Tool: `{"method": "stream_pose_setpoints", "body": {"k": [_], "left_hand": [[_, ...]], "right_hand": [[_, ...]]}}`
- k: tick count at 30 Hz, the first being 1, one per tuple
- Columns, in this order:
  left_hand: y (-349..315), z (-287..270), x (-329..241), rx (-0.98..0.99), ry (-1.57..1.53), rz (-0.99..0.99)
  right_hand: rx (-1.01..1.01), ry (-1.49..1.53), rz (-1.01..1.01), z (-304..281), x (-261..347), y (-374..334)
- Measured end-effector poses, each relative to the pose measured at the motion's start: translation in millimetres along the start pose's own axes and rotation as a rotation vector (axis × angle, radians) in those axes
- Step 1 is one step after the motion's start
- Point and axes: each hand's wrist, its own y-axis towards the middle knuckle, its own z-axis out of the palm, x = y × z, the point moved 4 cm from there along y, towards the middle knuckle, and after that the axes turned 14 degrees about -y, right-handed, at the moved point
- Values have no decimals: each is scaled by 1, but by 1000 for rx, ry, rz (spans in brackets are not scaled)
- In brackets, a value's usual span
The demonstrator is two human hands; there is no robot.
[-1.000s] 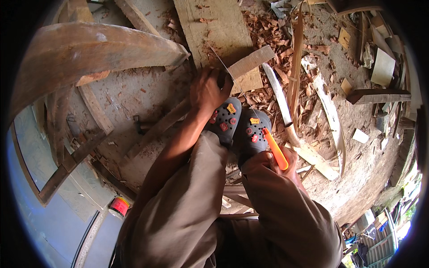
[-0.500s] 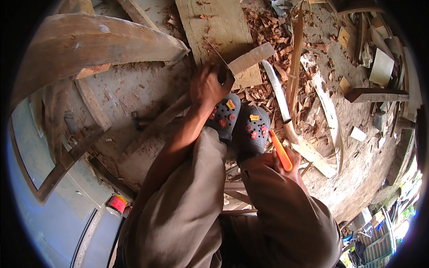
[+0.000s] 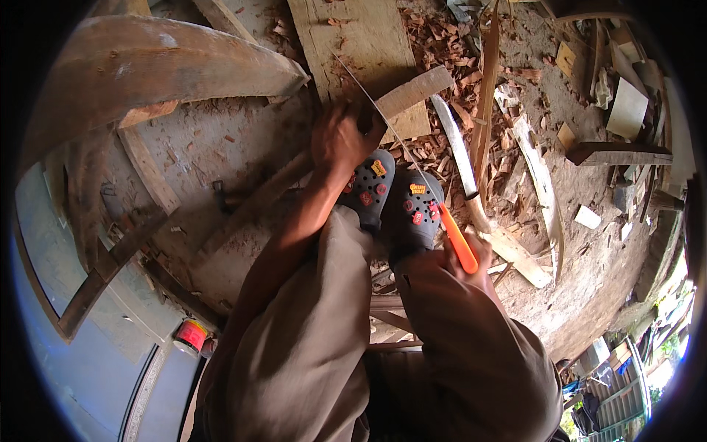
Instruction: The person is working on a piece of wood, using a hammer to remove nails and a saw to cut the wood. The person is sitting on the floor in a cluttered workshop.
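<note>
My right hand (image 3: 477, 254) is closed around the orange handle of a hand saw (image 3: 458, 239), beside my right knee. The thin saw blade (image 3: 394, 131) slants far and left, edge-on, across a wooden bar (image 3: 417, 92). My left hand (image 3: 340, 136) grips that bar just left of the blade, fingers curled over its top. Behind the forearm a similar length of wood (image 3: 258, 199) runs toward the near left; whether it is the same bar is hidden. My feet, in dark clogs (image 3: 420, 206) with coloured charms, stand close below the blade.
A wide plank (image 3: 353, 37) lies on the floor beyond the bar, with reddish wood shavings (image 3: 449, 55) beside it. A machete-like blade (image 3: 453, 140) and pale wood strips (image 3: 537, 169) lie to the right. A large curved timber (image 3: 169, 66) fills the far left.
The saw has slid a little away from me along its slant, my right hand moving with it. My left hand stays on the bar.
</note>
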Motion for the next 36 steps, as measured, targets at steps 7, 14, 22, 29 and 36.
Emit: {"method": "stream_pose_setpoints", "body": {"k": [7,14,22,29,36], "left_hand": [[-1,-1,4,30,-15,-1],[-6,0,2,59,50,-32],[-7,1,7,166,100,10],[-13,8,9,177,150,-18],[-13,5,8,152,182,42]], "right_hand": [[-4,87,39,40,2,53],[0,-28,15,-6,-10,-18],[6,100,32,38,0,45],[-29,-139,-38,2,1,-12],[13,91,46,59,-6,50]]}}
